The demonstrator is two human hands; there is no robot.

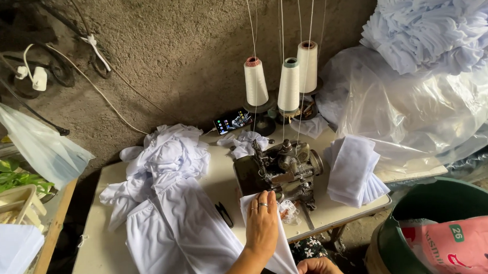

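Head view: the left hand point(262, 224) lay flat and open on a white cloth piece point(285, 253) at the sewing machine point(280, 171); the right hand point(319, 269), partly cropped, apparently pinched its lower edge. Fingers near the needle risked injury if the cloth fed unevenly.

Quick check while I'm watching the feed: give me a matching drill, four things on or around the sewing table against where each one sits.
Things:
1. thread cones
2. phone
3. folded white stack
4. green tub

Places:
A. on the table, right of the sewing machine
B. on the floor, beyond the table's right end
C. against the wall, behind the machine, screen lit
D. upright on stands behind the machine, threads running up

Pairs: 1-D, 2-C, 3-A, 4-B

The left hand lies flat on the white fabric piece in front of the machine; the right hand grips its lower edge.
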